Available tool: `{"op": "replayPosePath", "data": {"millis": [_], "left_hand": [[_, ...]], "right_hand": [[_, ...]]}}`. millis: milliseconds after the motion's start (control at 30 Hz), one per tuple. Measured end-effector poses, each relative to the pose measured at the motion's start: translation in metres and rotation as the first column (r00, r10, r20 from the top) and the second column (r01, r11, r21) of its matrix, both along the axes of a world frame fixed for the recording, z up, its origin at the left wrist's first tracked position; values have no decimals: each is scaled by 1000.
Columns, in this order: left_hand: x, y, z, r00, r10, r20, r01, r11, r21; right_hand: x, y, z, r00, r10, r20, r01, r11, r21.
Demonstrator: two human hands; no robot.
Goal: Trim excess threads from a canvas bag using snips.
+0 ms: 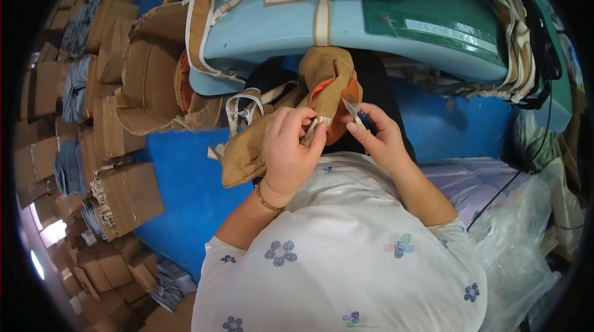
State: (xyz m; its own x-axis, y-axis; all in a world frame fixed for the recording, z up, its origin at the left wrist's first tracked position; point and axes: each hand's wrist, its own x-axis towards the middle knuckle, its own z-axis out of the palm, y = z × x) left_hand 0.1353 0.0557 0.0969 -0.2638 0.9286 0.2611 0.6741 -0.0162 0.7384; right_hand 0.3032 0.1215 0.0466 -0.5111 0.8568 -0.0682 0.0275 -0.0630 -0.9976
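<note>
A tan fabric piece, seemingly a bag (328, 72), with an orange-red inside, lies across my lap and hangs down to the left. My left hand (291, 146) is closed on it, pinching a small whitish end of tape or strap at its edge between thumb and fingers. Close by on the right, my right hand (382, 139) grips a pair of small thread snips (352, 107), metal blades pointing up and left towards the fabric. The snips' handle is mostly hidden in the palm. White-edged straps (247, 109) trail from the tan fabric on the left.
A light-blue table (278, 23) with a green mat (433, 20) stands ahead, more tan fabric and straps on it. Cardboard boxes (133, 193) and grey bundles fill the left. Clear plastic bags (513, 258) lie at the right, beside a black cable. The floor (179, 177) is blue.
</note>
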Motion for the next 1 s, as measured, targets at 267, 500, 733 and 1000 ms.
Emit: {"op": "replayPosePath", "data": {"millis": [267,500,733,1000], "left_hand": [[-7,8,15,952,-97,-291,111,993,33],[-13,15,33,715,-343,-609,340,932,-126],[-39,29,31,597,-520,-611,586,803,-112],[-45,33,18,716,-480,-507,543,839,-27]], "right_hand": [[-21,7,2,950,-31,-310,-92,923,-374],[-21,11,3,948,-17,-317,-114,914,-389],[-14,14,10,950,0,-312,-145,885,-442],[7,18,15,985,154,-82,-174,905,-388]]}}
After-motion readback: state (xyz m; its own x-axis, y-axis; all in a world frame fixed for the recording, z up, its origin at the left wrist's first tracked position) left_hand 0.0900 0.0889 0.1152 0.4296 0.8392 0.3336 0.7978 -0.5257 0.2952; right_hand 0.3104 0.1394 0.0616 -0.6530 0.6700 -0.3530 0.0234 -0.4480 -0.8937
